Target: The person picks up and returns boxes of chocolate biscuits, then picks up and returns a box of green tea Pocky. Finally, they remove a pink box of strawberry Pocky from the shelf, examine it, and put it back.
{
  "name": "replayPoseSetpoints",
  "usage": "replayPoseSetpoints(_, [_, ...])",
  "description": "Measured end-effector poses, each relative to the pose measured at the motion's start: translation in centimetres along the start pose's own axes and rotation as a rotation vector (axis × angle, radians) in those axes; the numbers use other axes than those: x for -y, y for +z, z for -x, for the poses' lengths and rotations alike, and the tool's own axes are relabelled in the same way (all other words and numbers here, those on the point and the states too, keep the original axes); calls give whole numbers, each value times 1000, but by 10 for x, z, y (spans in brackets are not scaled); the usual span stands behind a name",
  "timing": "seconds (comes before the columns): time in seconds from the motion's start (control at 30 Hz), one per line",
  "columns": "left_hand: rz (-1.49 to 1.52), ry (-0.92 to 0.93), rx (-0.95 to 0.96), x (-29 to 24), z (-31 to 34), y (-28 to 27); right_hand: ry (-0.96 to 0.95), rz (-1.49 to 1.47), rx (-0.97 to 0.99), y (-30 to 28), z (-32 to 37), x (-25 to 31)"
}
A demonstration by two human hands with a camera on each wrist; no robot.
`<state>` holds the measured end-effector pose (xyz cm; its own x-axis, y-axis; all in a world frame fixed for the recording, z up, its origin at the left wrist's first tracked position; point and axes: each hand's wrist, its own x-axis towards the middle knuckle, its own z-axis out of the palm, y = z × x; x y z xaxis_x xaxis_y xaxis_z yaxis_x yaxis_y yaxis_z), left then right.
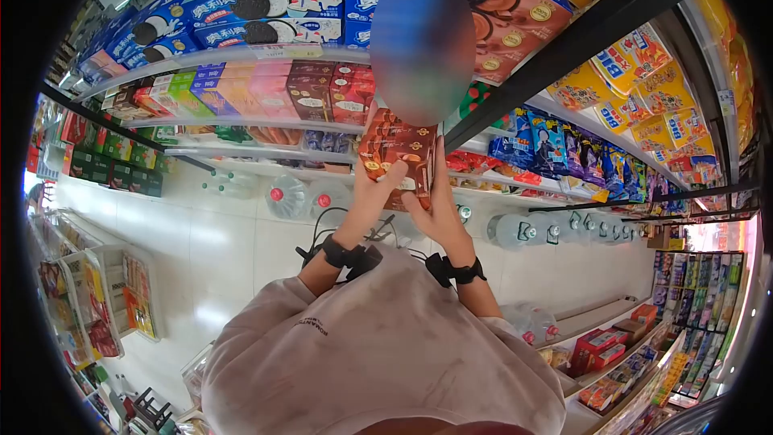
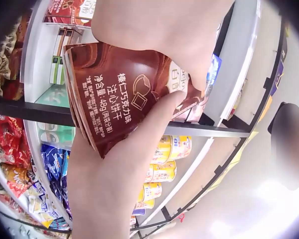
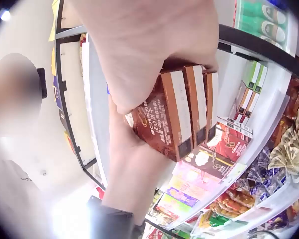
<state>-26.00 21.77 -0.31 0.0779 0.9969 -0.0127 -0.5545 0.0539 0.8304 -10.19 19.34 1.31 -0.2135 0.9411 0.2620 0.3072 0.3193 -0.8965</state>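
Note:
Three brown chocolate biscuit boxes (image 1: 396, 143) are held together as a stack in front of the shelf, at chest height in the head view. My left hand (image 1: 372, 195) grips them from the left side, thumb lying over the front face. From the right, my right hand (image 1: 439, 213) grips the same stack, its thumb also on the front. In the left wrist view the printed face of the top biscuit box (image 2: 124, 87) shows between both hands. The right wrist view shows the narrow ends of the biscuit boxes (image 3: 177, 112) side by side. The far fingers are partly hidden behind the stack.
A shelf row of coloured biscuit boxes (image 1: 225, 93) runs left of the hands, with blue cookie cartons (image 1: 270, 4) above. A black shelf post (image 1: 564, 48) slants close to the right hand. Large water bottles (image 1: 287, 196) stand on the floor. A blurred oval hides part of the shelf.

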Motion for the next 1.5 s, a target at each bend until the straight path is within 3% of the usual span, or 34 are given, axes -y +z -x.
replayPoseSetpoints(0.17, [46, 8, 7, -4, 7, 1, -47, -123, -29, 5, 2, -17])
replayPoseSetpoints(0.4, [99, -33, 3, 2, 6, -4, -53, -52, -3, -4, -4, 4])
replayPoseSetpoints(0.53, [118, 165, 51, -13, 13, 19, -93, -37, -31, -4, 0, -3])
replayPoseSetpoints(0.87, [94, 102, 83, -37, 16, 29, -202, -127, -110, 3, 3, -4])
replayPoseSetpoints(1.1, [-85, 225, 188, -56, 9, 35, 25, -204, -26, 2, 8, 11])
replayPoseSetpoints(1.5, [-112, 197, 157, -52, 8, 29, -29, -197, -50, 11, 9, -18])
